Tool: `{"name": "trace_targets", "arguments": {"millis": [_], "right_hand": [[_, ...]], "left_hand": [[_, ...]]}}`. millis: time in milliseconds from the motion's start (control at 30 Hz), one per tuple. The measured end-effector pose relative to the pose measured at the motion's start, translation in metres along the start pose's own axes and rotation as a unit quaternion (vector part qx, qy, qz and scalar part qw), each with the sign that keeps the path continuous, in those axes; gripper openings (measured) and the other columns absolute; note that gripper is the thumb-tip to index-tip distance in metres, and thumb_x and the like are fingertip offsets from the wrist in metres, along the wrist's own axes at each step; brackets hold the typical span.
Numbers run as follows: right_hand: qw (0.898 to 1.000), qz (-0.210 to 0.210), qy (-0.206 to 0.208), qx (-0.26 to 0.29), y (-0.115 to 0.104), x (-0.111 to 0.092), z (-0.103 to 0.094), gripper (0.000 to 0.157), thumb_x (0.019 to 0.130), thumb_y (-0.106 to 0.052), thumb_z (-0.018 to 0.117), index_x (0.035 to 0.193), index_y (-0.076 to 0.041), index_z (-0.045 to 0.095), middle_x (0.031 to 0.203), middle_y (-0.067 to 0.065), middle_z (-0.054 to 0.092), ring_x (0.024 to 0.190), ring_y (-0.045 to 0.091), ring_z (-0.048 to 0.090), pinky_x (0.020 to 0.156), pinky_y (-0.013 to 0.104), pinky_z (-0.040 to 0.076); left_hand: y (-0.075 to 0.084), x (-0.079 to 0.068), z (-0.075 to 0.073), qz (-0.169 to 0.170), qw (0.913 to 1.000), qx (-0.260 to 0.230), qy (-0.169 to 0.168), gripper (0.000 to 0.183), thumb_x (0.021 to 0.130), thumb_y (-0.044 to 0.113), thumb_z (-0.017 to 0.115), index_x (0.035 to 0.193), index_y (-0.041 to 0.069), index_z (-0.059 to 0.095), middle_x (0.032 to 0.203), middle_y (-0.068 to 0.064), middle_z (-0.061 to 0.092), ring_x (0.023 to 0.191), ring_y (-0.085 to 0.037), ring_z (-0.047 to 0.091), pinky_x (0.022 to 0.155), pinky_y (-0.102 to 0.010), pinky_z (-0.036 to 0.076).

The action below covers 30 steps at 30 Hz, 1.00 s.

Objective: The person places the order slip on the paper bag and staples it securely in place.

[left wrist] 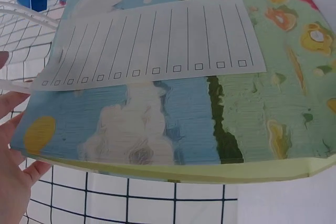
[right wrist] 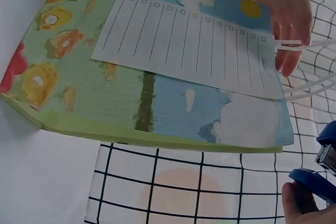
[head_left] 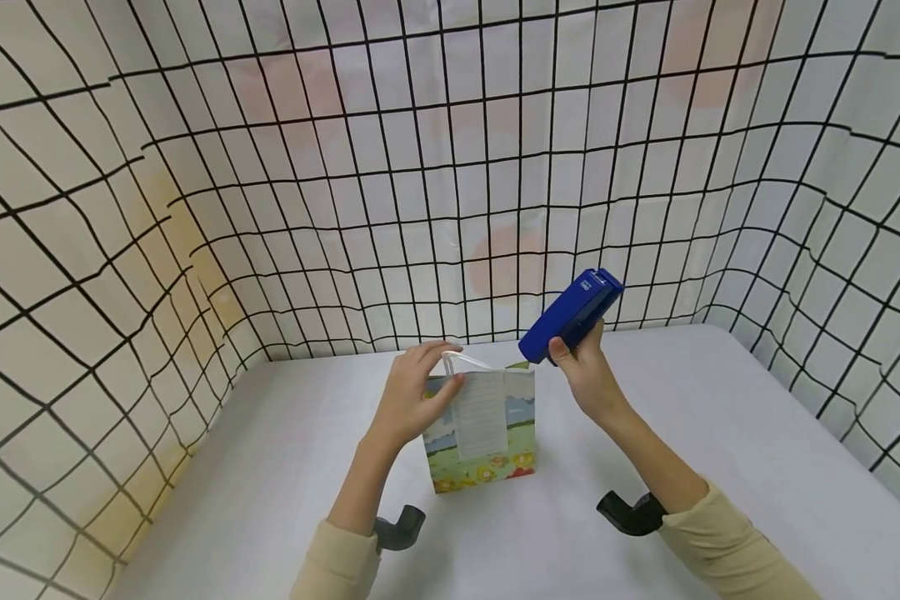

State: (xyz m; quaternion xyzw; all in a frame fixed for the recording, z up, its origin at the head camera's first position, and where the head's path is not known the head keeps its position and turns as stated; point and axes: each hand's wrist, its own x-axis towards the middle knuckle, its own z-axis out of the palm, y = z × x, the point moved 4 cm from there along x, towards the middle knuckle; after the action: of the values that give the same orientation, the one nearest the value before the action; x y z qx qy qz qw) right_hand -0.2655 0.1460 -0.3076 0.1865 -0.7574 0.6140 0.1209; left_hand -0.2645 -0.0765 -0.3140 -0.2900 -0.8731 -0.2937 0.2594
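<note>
A paper gift bag (head_left: 521, 433) with a painted flower-and-sky print stands upright on the table, its white handles (head_left: 468, 360) rising from the top. On its front lies a lined checklist slip (head_left: 482, 421), its top end at the bag's upper edge. My left hand (head_left: 412, 392) pinches the bag's upper left edge, thumb in front and fingers behind. Up and to the right of the bag, my right hand (head_left: 588, 375) grips a blue stapler (head_left: 573, 312), apart from the paper. In the right wrist view the jaws of the stapler (right wrist: 315, 182) stand apart.
The white table (head_left: 300, 450) is bounded at the back and sides by white cloth with a black grid (head_left: 420, 175). Black curved pieces (head_left: 401, 528) sit at both wrists, near the beige sleeves (head_left: 337, 558).
</note>
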Motion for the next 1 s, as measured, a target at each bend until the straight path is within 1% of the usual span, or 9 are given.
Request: {"name": "trace_targets", "arguments": {"millis": [233,367,433,567,633,733,833,900,1000], "right_hand": [[0.999,-0.006,0.035,0.007,0.001,-0.012,-0.01,0.07,0.097,-0.016,0.036,0.141,-0.014,-0.018,0.133,0.026,0.027,0.123,0.038,0.037,0.103,0.056,0.027],[0.998,0.004,0.055,0.012,0.003,-0.02,-0.015,0.076,0.095,-0.01,0.042,0.14,-0.018,-0.019,0.136,0.024,0.023,0.126,0.038,0.033,0.104,0.059,0.022],[0.998,0.013,0.065,-0.002,0.004,-0.024,-0.016,0.078,0.094,-0.01,0.045,0.141,-0.018,-0.017,0.135,0.022,0.027,0.122,0.032,0.039,0.104,0.056,0.026],[0.994,0.03,0.089,-0.049,0.007,-0.029,-0.02,0.073,0.092,-0.015,0.052,0.14,-0.011,-0.003,0.124,0.014,0.041,0.104,0.006,0.05,0.096,0.026,0.044],[0.992,0.03,0.103,-0.065,0.009,-0.032,-0.023,0.069,0.09,-0.014,0.056,0.137,-0.008,0.006,0.119,0.008,0.042,0.097,-0.002,0.049,0.086,0.011,0.043],[0.991,0.021,0.122,-0.056,0.01,-0.035,-0.026,0.071,0.086,-0.01,0.061,0.134,-0.01,0.009,0.116,0.002,0.038,0.096,0.0,0.047,0.079,0.006,0.041],[0.989,0.022,0.139,-0.041,0.013,-0.039,-0.027,0.08,0.083,-0.005,0.063,0.135,-0.018,0.003,0.119,-0.001,0.032,0.101,0.007,0.045,0.078,0.005,0.043],[0.988,0.025,0.151,-0.033,0.015,-0.042,-0.029,0.087,0.082,-0.002,0.063,0.134,-0.023,-0.003,0.121,0.003,0.031,0.102,0.013,0.045,0.076,0.005,0.043],[0.983,0.036,0.171,-0.054,0.019,-0.048,-0.031,0.092,0.08,0.0,0.065,0.135,-0.024,-0.005,0.123,0.014,0.033,0.102,0.023,0.047,0.072,0.004,0.043]], "left_hand": [[-0.001,-0.006,-0.006,0.005,0.9997,-0.002,0.025,0.067,0.09,0.063,0.025,0.127,0.013,0.051,0.128,-0.006,0.053,0.119,-0.025,0.048,0.098,-0.052,0.036],[-0.001,-0.012,-0.011,0.003,0.9984,-0.01,0.056,0.067,0.09,0.063,0.027,0.13,0.013,0.047,0.131,-0.009,0.049,0.121,-0.028,0.046,0.096,-0.054,0.035],[-0.002,-0.015,-0.013,0.005,0.9972,-0.014,0.073,0.065,0.09,0.061,0.03,0.13,0.013,0.047,0.132,-0.009,0.048,0.121,-0.029,0.046,0.095,-0.053,0.035],[-0.004,-0.021,-0.018,0.009,0.9951,-0.023,0.095,0.062,0.091,0.058,0.035,0.13,0.011,0.047,0.134,-0.009,0.046,0.121,-0.03,0.045,0.094,-0.053,0.035],[-0.005,-0.023,-0.02,0.01,0.9946,-0.025,0.1,0.061,0.091,0.056,0.037,0.13,0.011,0.047,0.134,-0.009,0.046,0.121,-0.03,0.045,0.094,-0.053,0.036],[-0.008,-0.027,-0.023,0.006,0.9942,-0.024,0.104,0.059,0.091,0.053,0.039,0.129,0.01,0.048,0.134,-0.01,0.046,0.12,-0.031,0.045,0.093,-0.054,0.036],[-0.01,-0.032,-0.026,0.001,0.9938,-0.021,0.109,0.057,0.09,0.051,0.042,0.128,0.009,0.049,0.133,-0.01,0.047,0.12,-0.031,0.045,0.094,-0.055,0.035],[-0.011,-0.036,-0.027,-0.001,0.9935,-0.017,0.113,0.055,0.09,0.05,0.043,0.128,0.009,0.05,0.132,-0.011,0.047,0.12,-0.031,0.045,0.095,-0.056,0.034],[-0.013,-0.042,-0.028,-0.004,0.9929,-0.008,0.118,0.053,0.09,0.047,0.044,0.127,0.009,0.05,0.132,-0.012,0.048,0.12,-0.033,0.045,0.096,-0.057,0.032]]}}
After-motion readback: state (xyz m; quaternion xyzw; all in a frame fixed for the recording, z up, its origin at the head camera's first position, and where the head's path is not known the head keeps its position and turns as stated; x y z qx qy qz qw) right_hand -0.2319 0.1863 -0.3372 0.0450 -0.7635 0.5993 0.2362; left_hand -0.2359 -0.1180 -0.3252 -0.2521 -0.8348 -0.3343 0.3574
